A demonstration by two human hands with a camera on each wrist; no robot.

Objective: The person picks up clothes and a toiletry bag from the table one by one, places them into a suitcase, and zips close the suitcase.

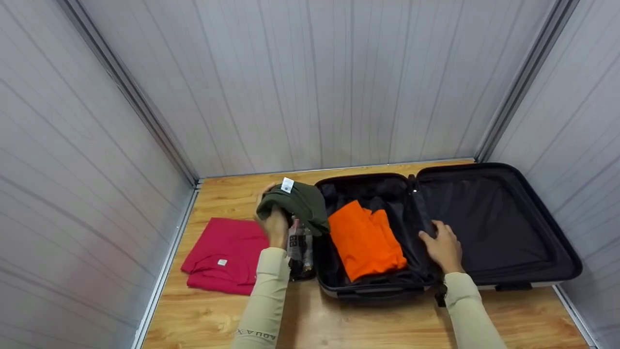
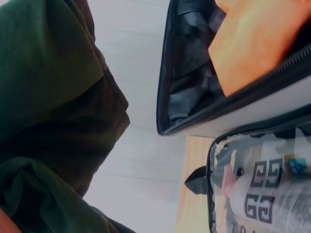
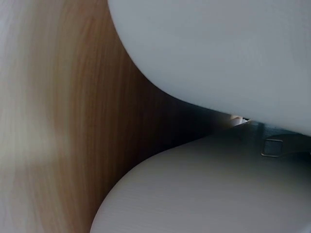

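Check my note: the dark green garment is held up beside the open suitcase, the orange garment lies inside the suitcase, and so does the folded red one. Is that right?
Not quite: the folded red garment isn't inside; it lies on the wooden surface, left of the suitcase, as the head view shows. The dark green garment and the orange garment are as you say.

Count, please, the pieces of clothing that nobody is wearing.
3: the red garment on the floor, the green garment held in the left hand, and the orange garment in the suitcase. Others may be hidden under the orange one.
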